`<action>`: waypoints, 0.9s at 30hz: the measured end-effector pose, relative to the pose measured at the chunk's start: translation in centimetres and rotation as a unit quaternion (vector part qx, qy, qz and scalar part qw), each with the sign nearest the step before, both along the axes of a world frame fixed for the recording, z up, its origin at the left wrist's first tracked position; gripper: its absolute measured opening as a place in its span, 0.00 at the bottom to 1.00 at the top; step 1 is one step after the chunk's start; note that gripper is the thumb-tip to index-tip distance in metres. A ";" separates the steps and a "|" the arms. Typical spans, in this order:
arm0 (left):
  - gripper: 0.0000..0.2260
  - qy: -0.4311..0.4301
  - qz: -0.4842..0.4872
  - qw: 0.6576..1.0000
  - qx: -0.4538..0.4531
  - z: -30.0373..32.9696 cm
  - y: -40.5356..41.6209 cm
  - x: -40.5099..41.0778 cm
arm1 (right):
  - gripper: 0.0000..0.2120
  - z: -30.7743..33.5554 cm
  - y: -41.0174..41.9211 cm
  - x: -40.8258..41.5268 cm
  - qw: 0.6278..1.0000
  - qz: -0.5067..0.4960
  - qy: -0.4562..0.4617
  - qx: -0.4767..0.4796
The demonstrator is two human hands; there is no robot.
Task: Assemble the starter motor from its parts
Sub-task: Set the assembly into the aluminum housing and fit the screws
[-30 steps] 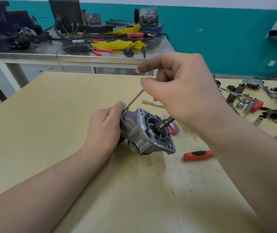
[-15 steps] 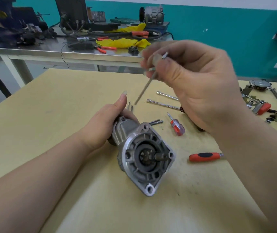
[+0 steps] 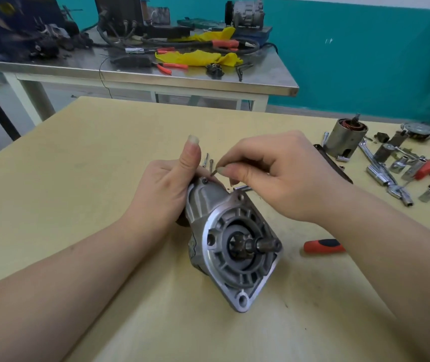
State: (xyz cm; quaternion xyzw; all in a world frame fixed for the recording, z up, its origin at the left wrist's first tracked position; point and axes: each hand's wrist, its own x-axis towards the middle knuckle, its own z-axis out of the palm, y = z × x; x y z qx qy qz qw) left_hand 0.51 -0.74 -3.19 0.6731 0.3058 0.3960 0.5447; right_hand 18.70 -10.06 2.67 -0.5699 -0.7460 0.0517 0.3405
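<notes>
1. The starter motor housing (image 3: pixel 231 239) is laid on its side on the yellow bench (image 3: pixel 78 178), mounting flange and pinion shaft turned toward the camera. It has been swung round since a second ago, when the flange faced more to the right.

2. The housing is gripped at its rear by the left hand (image 3: pixel 167 189), fingers wrapped behind the body and the thumb raised straight up.

3. The right hand (image 3: pixel 281 173) has been brought down from well above the bench to the top rear of the housing. A thin dark bolt end (image 3: pixel 213 171) is pinched between its thumb and forefinger, just beside the left thumb.

4. The long bolt held up in the air half a second ago is no longer seen at full length; most of it is judged to be already fed into the housing, though the hole itself is hidden by the fingers.

5. Two more small fasteners (image 3: pixel 208 160) are seen just behind the fingertips; whether they are lying on the bench or standing in the housing cannot be told.

6. The task is judged to be at the through-bolt stage, with tightening to come. A red-handled screwdriver (image 3: pixel 323 246) is lying near the flange, and the armature casing (image 3: pixel 345 138) and sockets (image 3: pixel 391 176) are left well apart at the right.
</notes>
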 end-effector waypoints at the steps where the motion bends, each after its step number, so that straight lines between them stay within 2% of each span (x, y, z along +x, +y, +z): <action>1: 0.40 -0.003 -0.002 1.000 0.003 0.0 0.0 0.0 | 0.05 -0.1 0.0 0.0 1.000 -0.001 0.006 0.007; 9: 0.38 -0.007 -0.027 1.000 -0.008 -0.5 0.5 0.4 | 0.04 -0.3 -0.1 0.2 0.998 0.045 -0.016 0.039; 14: 0.36 -0.038 -0.082 0.993 -0.072 -0.7 0.6 0.6 | 0.05 -0.1 -0.1 0.0 0.996 0.047 -0.054 0.059; 21: 0.40 0.033 -0.042 0.998 0.021 -0.7 0.5 0.9 | 0.04 0.1 0.1 0.1 0.994 0.040 -0.078 0.069; 24: 0.39 0.027 -0.043 0.998 0.033 -0.6 0.4 1.0 | 0.04 0.2 0.0 0.0 0.993 0.045 -0.083 0.071; 27: 0.40 0.014 -0.050 0.998 0.020 -0.8 0.5 1.1 | 0.05 0.3 -0.1 0.0 0.987 0.054 -0.125 0.084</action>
